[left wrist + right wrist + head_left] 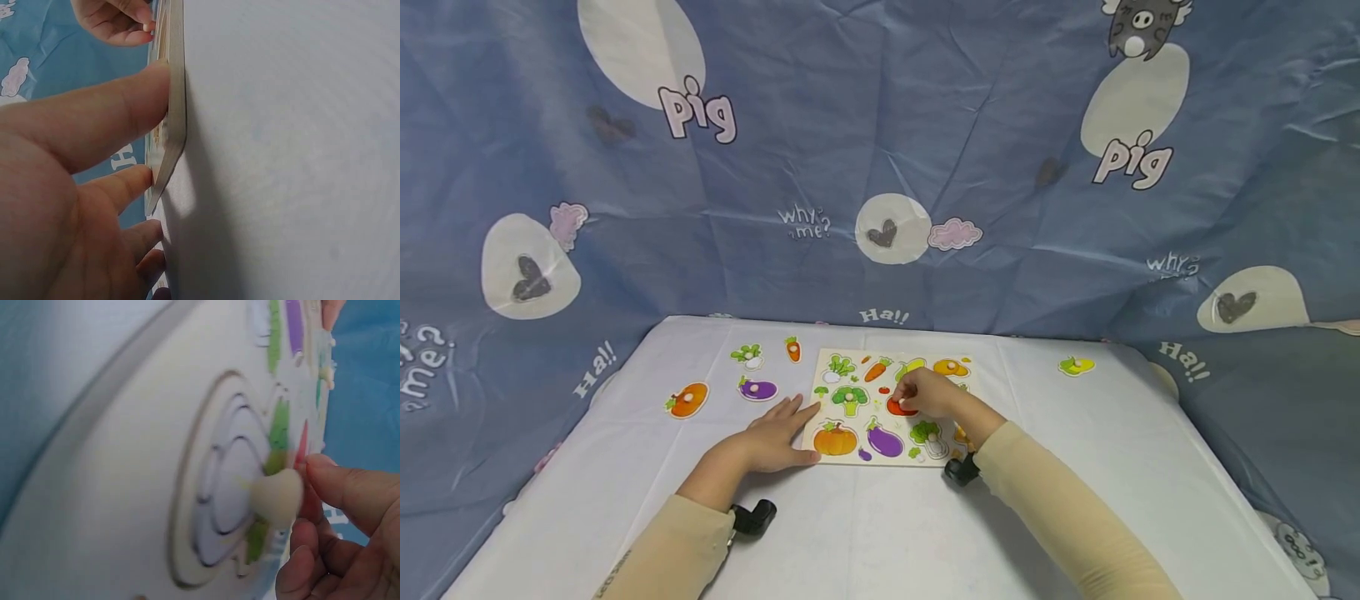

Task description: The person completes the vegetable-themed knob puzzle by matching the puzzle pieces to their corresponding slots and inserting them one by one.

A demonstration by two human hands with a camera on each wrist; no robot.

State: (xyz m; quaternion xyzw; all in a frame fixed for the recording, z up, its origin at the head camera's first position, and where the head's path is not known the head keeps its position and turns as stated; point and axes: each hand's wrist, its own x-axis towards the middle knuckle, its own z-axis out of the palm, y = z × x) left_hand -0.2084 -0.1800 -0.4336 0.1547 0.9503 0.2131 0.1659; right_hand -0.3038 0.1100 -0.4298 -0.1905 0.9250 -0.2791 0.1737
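Observation:
A wooden vegetable puzzle board (867, 421) lies on the white table. My left hand (775, 435) rests at its left side, fingers spread, the thumb on the front corner; in the left wrist view the thumb (134, 100) presses against the board's edge. Over the middle of the board, my right hand (928, 393) pinches the small knob of a red tomato piece (898, 407), which sits at its printed place. From the right wrist, fingertips (322, 462) show close to a red sliver of it, behind the pale knob (278, 497) of a leafy white vegetable piece.
Left of the board lie loose pieces: a pumpkin (687, 400), an eggplant (757, 389), a carrot (793, 349) and a leafy radish (748, 357). A yellow-green corn-like piece (1077, 366) is far right. A blue printed cloth (820, 167) hangs behind the table.

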